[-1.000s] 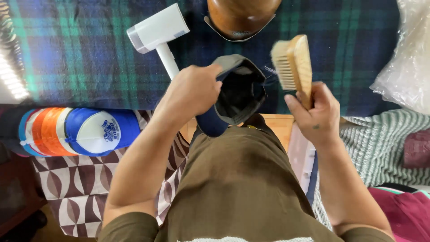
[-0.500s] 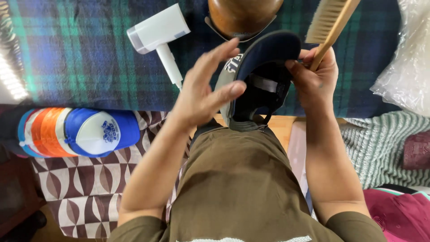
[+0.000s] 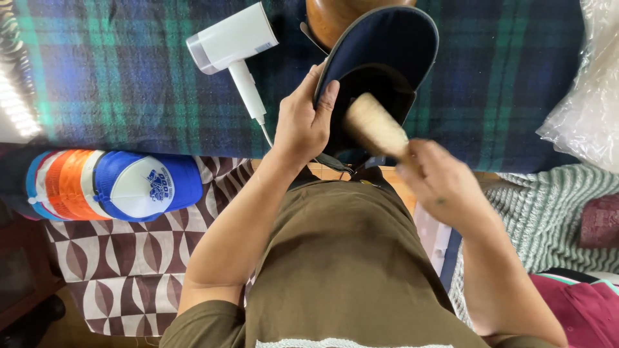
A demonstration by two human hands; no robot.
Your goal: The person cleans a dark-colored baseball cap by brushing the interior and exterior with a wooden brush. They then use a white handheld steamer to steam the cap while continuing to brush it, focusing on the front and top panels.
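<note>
Above the person's lap, held up over the near edge of the bench, a dark navy cap (image 3: 377,71) is turned with its underside and hollow towards the camera, its brim pointing away; the left hand (image 3: 306,122) grips it at the left rim, thumb pressed over the edge and fingers behind, so the cap sits just right of that hand and touching it; the right hand (image 3: 438,183), blurred, is clenched round a wooden brush (image 3: 374,125), whose pale bristled head lies inside the cap's hollow, just below the brim; the brush stands between the two hands, the right hand below and right of the cap.

Behind the cap a brown rounded wooden form (image 3: 335,16) shows partly at the top edge; to its left a white hair dryer (image 3: 235,48) lies on the blue and green plaid cloth (image 3: 116,77) that covers the bench (image 3: 490,175); lower left, a stack of caps (image 3: 113,183) in blue, white and orange rests on a brown patterned surface; crumpled clear plastic (image 3: 590,96) lies far right.
</note>
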